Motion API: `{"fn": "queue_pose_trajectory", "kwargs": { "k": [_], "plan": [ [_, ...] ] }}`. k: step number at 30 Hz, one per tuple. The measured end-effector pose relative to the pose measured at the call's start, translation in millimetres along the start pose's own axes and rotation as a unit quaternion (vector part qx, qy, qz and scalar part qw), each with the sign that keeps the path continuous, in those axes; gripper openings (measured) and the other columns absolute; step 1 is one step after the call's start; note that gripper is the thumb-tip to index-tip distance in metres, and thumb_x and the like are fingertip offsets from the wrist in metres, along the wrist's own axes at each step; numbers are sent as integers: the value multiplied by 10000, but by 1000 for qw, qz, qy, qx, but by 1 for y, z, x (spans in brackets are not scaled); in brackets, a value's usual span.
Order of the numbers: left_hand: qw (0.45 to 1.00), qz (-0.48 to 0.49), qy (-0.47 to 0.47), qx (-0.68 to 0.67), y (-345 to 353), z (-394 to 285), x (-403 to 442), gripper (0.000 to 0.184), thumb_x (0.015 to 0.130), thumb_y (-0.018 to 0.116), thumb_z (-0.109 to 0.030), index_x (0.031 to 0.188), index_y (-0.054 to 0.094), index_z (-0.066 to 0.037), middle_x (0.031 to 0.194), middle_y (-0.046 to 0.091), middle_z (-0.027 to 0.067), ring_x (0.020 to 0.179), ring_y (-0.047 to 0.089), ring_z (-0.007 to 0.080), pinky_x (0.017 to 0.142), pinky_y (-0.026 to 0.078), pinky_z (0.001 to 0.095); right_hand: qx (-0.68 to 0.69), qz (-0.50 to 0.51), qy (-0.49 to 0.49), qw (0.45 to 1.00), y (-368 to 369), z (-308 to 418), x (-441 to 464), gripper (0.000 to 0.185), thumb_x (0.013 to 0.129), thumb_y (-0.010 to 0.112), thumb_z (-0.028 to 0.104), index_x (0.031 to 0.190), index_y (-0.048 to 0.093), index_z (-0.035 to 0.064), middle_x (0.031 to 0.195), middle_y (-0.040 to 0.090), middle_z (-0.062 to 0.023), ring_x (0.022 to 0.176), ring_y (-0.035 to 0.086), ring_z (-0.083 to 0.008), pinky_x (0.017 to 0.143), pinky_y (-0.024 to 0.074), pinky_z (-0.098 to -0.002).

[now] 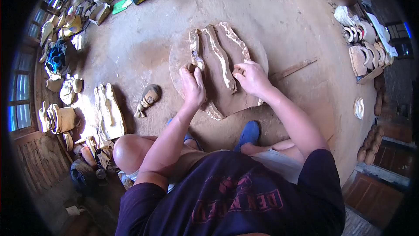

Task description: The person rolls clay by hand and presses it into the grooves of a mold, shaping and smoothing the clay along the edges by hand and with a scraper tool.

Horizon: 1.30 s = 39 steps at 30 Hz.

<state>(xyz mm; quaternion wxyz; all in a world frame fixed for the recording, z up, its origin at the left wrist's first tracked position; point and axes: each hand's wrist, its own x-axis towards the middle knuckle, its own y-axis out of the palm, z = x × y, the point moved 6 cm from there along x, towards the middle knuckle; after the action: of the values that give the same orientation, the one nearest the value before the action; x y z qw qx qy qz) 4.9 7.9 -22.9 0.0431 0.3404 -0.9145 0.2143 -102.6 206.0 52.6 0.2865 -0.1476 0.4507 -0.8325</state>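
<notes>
Mould: clay lines it; remaining work unclear.
Left hand: fingers curled at rim, grip unclear.
Right hand: likewise, opposite side.

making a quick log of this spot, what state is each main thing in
Ridged piece: lying ridges up
Round board: partly covered by the ridged piece
Left hand: fingers curled at the piece's left edge
Right hand: fingers curled, at its right side
Wooden stick: lying down
Blue slippers: worn

The clay slab is brown, streaked with cream; the slippers are blue, the shirt dark with reddish print.
</notes>
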Motion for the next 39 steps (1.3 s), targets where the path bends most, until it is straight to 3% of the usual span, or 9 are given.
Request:
{"fn": "queue_pose_trajectory", "kwargs": {
  "k": [8, 14, 17, 20, 24, 28, 33, 37, 39],
  "plan": [
    [999, -15, -37, -18, 6, -4, -9, 292, 1054, 508, -133, 1269, 437, 50, 1145, 501, 240, 1051, 545, 390, 961, 439, 462, -15, 100, 9, 995, 6, -4, 8, 318, 896, 681, 263, 1070, 766, 10, 993, 704, -209, 980, 679, -363, 906, 527, -435],
    [999, -17, -44, -5, 8, -5, -14, 343, 1056, 504, -140, 1317, 411, 63, 1206, 490, 260, 1121, 534, 405, 1005, 426, 463, -30, 65, 18, 997, 12, -15, -14, 302, 939, 629, 283, 1003, 781, 30, 970, 711, -220, 981, 680, -397, 900, 523, -472],
    [999, -20, -35, 30, 12, -2, -16, 395, 1060, 501, -159, 1361, 390, 73, 1248, 480, 277, 1169, 523, 425, 1033, 413, 472, 12, 173, 169, 970, 0, -9, -8, 310, 957, 626, 312, 1018, 781, 50, 976, 726, -206, 927, 698, -389, 871, 535, -481],
    [998, -22, -46, 44, 15, 3, -21, 434, 1067, 493, -178, 1391, 371, 82, 1283, 471, 292, 1218, 503, 442, 1061, 396, 478, 53, 157, 219, 962, 0, -13, -18, 316, 958, 633, 331, 1038, 779, 62, 965, 738, -200, 895, 712, -378, 853, 546, -479],
    [995, -60, -62, 46, 22, 8, -32, 467, 1074, 483, -194, 1407, 351, 106, 1307, 461, 301, 1253, 482, 452, 1087, 375, 483, -4, -9, 124, 992, 10, -24, -41, 313, 955, 636, 340, 1071, 785, 90, 905, 746, -176, 910, 709, -393, 862, 544, -487],
    [991, -86, -39, 92, 29, 4, -36, 499, 1079, 471, -196, 1428, 317, 126, 1322, 445, 302, 1265, 473, 443, 1102, 359, 484, 104, 7, 193, 976, 14, -48, -40, 325, 955, 690, 321, 1144, 770, 69, 827, 745, -115, 702, 693, -262, 701, 545, -397],
    [988, -40, -151, -7, 36, -7, -49, 556, 1092, 448, -211, 1481, 242, 128, 1437, 379, 337, 1374, 387, 436, 1182, 265, 473, 377, -54, 324, 866, 35, -65, -58, 328, 970, 728, 245, 1209, 740, 20, 709, 655, 19, 540, 504, -37, 495, 402, -232],
    [990, -47, -130, 25, 37, -11, -57, 531, 1083, 485, -189, 1472, 268, 99, 1404, 425, 313, 1321, 442, 420, 1141, 325, 466, 379, -71, 359, 850, 36, -63, -66, 332, 977, 718, 251, 1208, 732, 13, 796, 659, 33, 553, 459, -35, 487, 356, -220],
    [990, -31, -141, 8, 37, -11, -60, 550, 1078, 509, -188, 1482, 260, 91, 1393, 445, 303, 1305, 461, 408, 1135, 334, 463, 446, -33, 423, 788, 19, -70, -64, 320, 981, 712, 263, 1192, 734, 23, 743, 608, 45, 545, 444, -33, 472, 329, -220]
  ]
}}
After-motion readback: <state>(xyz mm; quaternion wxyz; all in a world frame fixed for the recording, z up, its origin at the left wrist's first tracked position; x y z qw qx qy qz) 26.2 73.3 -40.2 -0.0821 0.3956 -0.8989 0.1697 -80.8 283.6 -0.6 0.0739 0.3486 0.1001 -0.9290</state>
